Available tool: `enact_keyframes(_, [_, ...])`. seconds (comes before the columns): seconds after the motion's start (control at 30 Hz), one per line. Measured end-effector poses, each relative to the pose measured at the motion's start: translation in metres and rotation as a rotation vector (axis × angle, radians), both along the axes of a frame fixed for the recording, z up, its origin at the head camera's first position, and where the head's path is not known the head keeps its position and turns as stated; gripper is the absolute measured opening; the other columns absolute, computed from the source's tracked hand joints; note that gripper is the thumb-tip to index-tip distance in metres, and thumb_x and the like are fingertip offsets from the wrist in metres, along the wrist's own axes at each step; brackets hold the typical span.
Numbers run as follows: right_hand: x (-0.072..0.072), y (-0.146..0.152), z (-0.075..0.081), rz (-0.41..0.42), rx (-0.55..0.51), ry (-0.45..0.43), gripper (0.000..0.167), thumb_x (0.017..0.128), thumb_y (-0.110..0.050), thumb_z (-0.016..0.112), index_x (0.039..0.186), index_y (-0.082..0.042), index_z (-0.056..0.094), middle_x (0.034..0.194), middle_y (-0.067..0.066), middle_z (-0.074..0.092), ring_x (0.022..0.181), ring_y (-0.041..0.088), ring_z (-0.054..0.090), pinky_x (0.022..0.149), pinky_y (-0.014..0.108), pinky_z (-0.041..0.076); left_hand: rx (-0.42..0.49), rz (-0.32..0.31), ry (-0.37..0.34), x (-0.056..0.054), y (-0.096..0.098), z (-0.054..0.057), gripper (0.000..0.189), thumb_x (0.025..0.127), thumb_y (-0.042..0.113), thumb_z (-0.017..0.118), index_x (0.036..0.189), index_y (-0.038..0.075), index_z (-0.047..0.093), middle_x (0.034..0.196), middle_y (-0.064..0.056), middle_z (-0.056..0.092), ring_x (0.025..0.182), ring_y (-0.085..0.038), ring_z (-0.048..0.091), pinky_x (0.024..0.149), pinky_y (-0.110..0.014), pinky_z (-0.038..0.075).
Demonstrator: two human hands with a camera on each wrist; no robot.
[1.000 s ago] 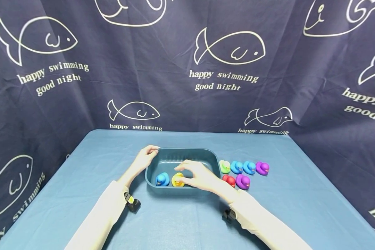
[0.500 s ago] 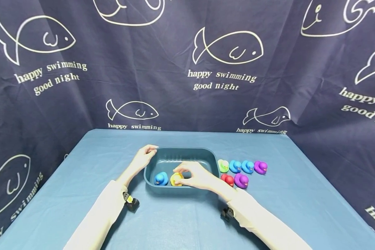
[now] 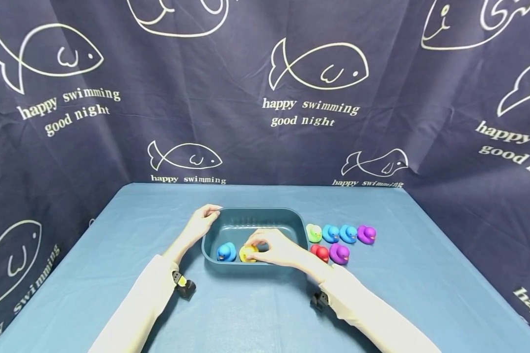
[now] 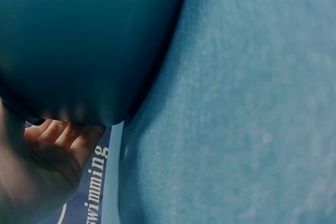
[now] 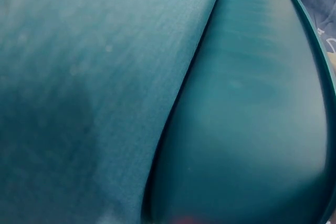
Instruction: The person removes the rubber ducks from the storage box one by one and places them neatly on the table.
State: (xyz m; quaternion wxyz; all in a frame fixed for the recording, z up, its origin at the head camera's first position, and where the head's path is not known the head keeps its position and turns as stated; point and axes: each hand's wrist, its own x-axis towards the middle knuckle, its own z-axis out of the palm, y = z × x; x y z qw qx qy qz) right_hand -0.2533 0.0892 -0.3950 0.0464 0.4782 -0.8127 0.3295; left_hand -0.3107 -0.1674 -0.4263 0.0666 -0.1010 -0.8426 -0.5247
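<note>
A dark teal plastic basin [image 3: 256, 269] stands on the table. My left hand [image 3: 201, 221] grips its far left rim; in the left wrist view the fingers of this left hand [image 4: 50, 166] lie against the outer wall of the basin [image 4: 94, 45]. Inside, near the front wall, is a yellow rubber duck [image 3: 247, 253]. My right hand [image 3: 276, 247] reaches over the right side and pinches the duck between thumb and fingers, which partly cover it. A blue rubber duck [image 3: 226, 252] sits to its left, untouched. The right wrist view shows mainly the basin's outer wall [image 5: 252, 103].
Right of the basin, a green duck [image 3: 314, 233], two blue ducks [image 3: 331, 234] and a purple duck [image 3: 366, 235] form a back row. A red duck [image 3: 320, 253] and another purple duck [image 3: 339, 254] sit in front. Dark fish-print cloth [image 3: 247, 162] hangs behind the blue table [image 3: 247, 314].
The right thumb and fingers have drawn closer together around the yellow duck. My left hand keeps its hold on the rim. The whole head view has shifted slightly.
</note>
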Motion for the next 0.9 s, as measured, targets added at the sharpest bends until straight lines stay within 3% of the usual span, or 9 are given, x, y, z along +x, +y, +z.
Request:
enact_keyframes(0.17, [0.000,0.000,-0.003,0.002,-0.001,-0.059,0.017,0.083,-0.019,0.071,0.098,-0.009,0.071,0.094,0.000,0.068,0.089,0.010,0.061,0.081,0.027,0.050,0.003,0.001,-0.025,0.002,0.001,0.003,0.028,0.094,0.010,0.052,0.118,-0.004,0.058,0.095,-0.019,0.062,0.068,-0.011,0.046,0.059,-0.021,0.037])
enact_keyframes(0.4, [-0.001,0.000,-0.003,0.006,-0.007,-0.135,0.019,0.085,-0.015,0.069,0.101,-0.006,0.069,0.096,0.003,0.068,0.089,0.011,0.064,0.083,0.032,0.052,-0.012,-0.007,-0.001,0.027,0.011,0.032,0.028,0.094,0.004,0.049,0.116,-0.012,0.055,0.095,-0.027,0.060,0.071,-0.015,0.047,0.061,-0.020,0.037])
enact_keyframes(0.7, [-0.001,0.003,-0.001,-0.021,0.010,-0.115,0.030,0.080,-0.016,0.073,0.107,-0.004,0.067,0.101,0.006,0.067,0.092,0.017,0.064,0.084,0.027,0.050,-0.012,-0.008,-0.008,0.029,0.012,0.035,0.028,0.094,0.005,0.049,0.117,-0.011,0.055,0.098,-0.028,0.060,0.073,-0.018,0.048,0.062,-0.020,0.037])
enact_keyframes(0.9, [-0.001,0.004,-0.002,-0.034,0.011,-0.178,0.031,0.077,-0.014,0.076,0.105,-0.004,0.068,0.098,0.007,0.067,0.088,0.015,0.064,0.080,0.025,0.052,-0.002,0.000,-0.024,0.029,0.013,0.035,0.028,0.095,0.005,0.049,0.117,-0.010,0.056,0.094,-0.023,0.059,0.067,-0.012,0.045,0.059,-0.019,0.036])
